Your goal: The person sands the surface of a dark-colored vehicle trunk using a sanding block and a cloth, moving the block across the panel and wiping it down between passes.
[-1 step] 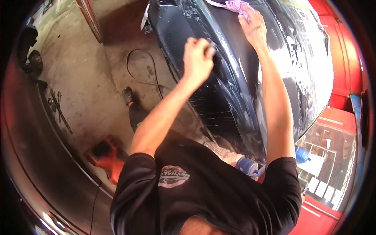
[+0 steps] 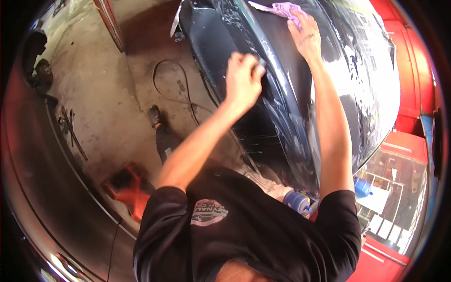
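My left hand [image 2: 243, 81] is closed at the dark car panel [image 2: 211, 35], its fingers blurred by motion. A small grey piece [image 2: 261, 61] shows at its fingertips, too smeared to tell its kind. My right hand [image 2: 307, 41] lies farther along to the right, fingers bent over a crumpled purple cloth [image 2: 283, 8] against the car's dark surface. Part of the cloth trails out to the left. Whitish streaks and smears run along the panel's raised edge and over the bright area right of my right arm.
Another dark car [image 2: 56, 174] stands close on the left. A thin hose or cable [image 2: 185, 77] loops over the concrete floor [image 2: 103, 80]. Blue plastic bottles [image 2: 297, 201] sit near the car's lower end. Red cabinets [image 2: 411, 66] line the right side, beside a glass-fronted case [image 2: 390, 202].
My left hand has shifted slightly right and toward me along the panel, with the grey piece. My right hand and the purple cloth have hardly moved.
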A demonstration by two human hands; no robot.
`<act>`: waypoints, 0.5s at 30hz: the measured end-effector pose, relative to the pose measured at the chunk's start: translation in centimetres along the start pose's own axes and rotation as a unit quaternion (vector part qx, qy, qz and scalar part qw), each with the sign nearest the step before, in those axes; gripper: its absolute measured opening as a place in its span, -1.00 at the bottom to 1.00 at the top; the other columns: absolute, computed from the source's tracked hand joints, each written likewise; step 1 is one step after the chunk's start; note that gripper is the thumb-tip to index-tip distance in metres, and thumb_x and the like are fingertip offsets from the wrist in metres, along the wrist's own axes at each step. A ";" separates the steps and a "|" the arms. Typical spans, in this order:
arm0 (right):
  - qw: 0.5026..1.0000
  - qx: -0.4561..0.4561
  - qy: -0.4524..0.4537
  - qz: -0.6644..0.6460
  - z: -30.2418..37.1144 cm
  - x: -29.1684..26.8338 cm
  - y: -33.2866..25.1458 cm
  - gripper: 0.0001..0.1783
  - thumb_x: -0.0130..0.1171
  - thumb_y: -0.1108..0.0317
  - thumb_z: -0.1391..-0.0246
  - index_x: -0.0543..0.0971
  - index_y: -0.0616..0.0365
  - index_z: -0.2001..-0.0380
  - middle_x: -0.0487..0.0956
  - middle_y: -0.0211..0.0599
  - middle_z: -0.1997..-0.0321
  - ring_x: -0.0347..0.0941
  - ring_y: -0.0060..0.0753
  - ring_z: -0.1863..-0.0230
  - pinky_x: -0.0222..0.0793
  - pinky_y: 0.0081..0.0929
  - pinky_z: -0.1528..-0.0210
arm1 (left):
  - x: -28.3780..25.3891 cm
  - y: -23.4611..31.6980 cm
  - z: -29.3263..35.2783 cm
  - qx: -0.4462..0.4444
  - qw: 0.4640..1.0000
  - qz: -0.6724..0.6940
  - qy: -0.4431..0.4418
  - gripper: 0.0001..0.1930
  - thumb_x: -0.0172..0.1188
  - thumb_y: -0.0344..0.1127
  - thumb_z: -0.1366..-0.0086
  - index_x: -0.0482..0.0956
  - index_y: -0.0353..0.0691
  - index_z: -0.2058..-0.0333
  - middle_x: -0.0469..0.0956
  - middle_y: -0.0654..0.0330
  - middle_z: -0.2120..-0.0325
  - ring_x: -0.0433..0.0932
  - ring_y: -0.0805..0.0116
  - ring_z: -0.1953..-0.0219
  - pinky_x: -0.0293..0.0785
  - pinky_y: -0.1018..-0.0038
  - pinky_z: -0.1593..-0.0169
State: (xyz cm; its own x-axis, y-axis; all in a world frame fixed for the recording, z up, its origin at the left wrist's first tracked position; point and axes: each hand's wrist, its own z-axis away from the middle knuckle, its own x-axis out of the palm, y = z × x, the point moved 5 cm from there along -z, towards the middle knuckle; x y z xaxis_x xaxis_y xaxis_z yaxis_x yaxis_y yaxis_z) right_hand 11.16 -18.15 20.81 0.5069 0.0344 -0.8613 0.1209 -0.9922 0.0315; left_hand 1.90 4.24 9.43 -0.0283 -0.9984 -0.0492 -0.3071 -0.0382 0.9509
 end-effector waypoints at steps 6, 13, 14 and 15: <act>1.000 -0.012 0.022 -0.004 -0.2 0.2 0.4 -0.56 0.29 0.13 -0.27 0.62 -0.16 -0.20 0.58 -0.10 -0.16 0.50 0.07 -0.21 0.40 -0.04 -0.29 | -0.7 -2.2 -2.7 -0.110 0.993 0.044 -0.016 -0.83 0.35 -0.39 -0.36 0.60 -0.38 0.21 0.49 -0.02 0.25 0.54 0.13 0.21 0.48 0.27 0.07; 1.000 0.002 0.011 -0.003 -0.2 0.2 1.2 -0.56 0.29 0.08 -0.26 0.63 -0.21 -0.19 0.57 -0.16 -0.20 0.48 0.03 -0.25 0.38 -0.02 -0.32 | -0.3 -0.6 -0.7 -0.100 0.991 0.074 -0.051 -0.77 0.36 -0.26 -0.36 0.60 -0.33 0.20 0.49 -0.01 0.26 0.53 0.13 0.22 0.47 0.25 0.07; 1.000 -0.002 0.016 0.003 -0.2 0.2 1.2 -0.56 0.28 0.08 -0.26 0.63 -0.22 -0.19 0.57 -0.16 -0.20 0.48 0.03 -0.25 0.38 -0.02 -0.31 | -0.3 -1.4 -1.2 -0.113 0.988 0.081 -0.062 -0.75 0.37 -0.24 -0.36 0.61 -0.33 0.20 0.49 -0.02 0.26 0.54 0.11 0.21 0.48 0.25 0.07; 1.000 -0.003 0.016 0.003 -0.1 0.2 1.3 -0.56 0.28 0.08 -0.26 0.63 -0.22 -0.19 0.57 -0.16 -0.20 0.48 0.03 -0.25 0.38 -0.02 -0.31 | -0.5 -2.2 -2.0 -0.120 0.991 0.047 -0.046 -0.73 0.37 -0.21 -0.35 0.62 -0.35 0.23 0.53 -0.04 0.27 0.56 0.10 0.20 0.48 0.24 0.06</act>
State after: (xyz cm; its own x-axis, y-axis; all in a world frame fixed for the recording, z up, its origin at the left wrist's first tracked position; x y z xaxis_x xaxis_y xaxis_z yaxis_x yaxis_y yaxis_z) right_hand 11.50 -19.38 20.71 0.5352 0.0328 -0.8441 0.1223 -0.9917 0.0390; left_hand 4.50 4.76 8.00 -0.1354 -0.9904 0.0260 -0.0653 0.0351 0.9972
